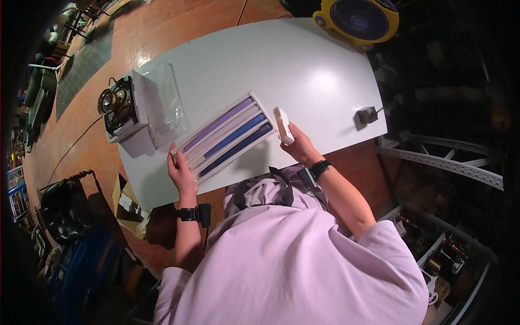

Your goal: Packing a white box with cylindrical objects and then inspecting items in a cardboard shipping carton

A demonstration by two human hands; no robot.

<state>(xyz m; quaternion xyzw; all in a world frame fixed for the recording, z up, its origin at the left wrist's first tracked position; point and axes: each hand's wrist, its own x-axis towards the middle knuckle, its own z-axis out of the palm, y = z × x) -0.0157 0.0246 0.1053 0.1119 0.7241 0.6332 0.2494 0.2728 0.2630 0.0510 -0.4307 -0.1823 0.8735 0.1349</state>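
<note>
Left hand (183, 172): fingers pinching the left end of a striped tray (262, 107). Right hand (299, 147): fingers pinching a white piece (282, 125) beside its right end.

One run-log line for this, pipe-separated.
left hand: holds divided tray | right hand: holds small white piece | tray: over white table
</note>
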